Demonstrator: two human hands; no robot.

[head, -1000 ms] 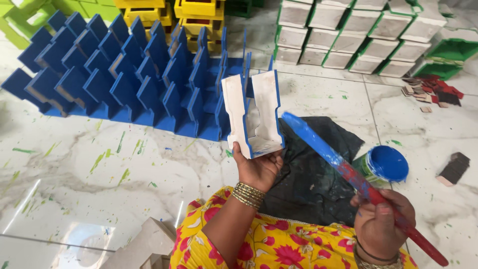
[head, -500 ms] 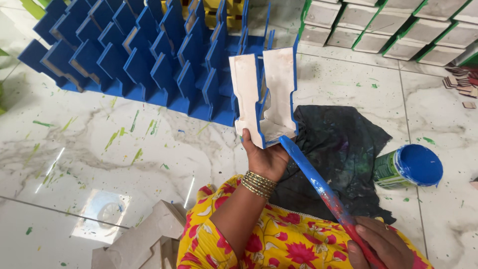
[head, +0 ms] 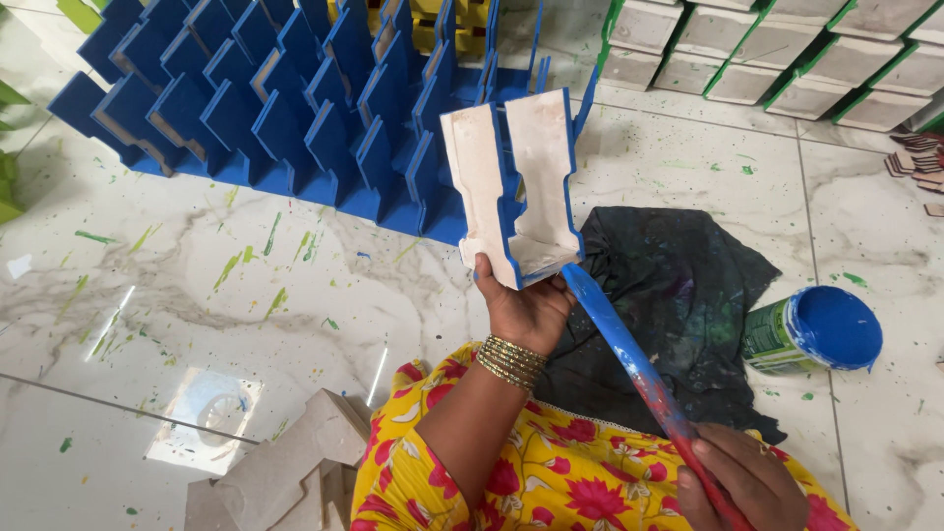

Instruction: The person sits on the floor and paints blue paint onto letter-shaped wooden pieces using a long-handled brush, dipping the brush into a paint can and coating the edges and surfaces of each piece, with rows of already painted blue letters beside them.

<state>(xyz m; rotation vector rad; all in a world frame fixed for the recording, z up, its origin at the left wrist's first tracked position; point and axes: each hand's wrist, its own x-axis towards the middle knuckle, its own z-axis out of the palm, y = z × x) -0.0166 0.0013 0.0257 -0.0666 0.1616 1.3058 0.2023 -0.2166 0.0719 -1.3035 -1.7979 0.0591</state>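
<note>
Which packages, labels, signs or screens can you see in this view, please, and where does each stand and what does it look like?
Paint tin: on the marble floor at the right, beside the dark cloth; a round can full of blue paint, with a green and white label wrapped around its side.
No signs or screens are in view.

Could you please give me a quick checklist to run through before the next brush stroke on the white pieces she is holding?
1. Left hand grips the two white pieces at their lower end: ok.
2. Right hand holds the brush by its handle: ok.
3. Brush tip touches the pieces' bottom edge: ok.
4. Paint load on the bristles: cannot tell, hidden behind the pieces.
5. Open blue paint can stands upright beside the dark cloth: ok.
</note>
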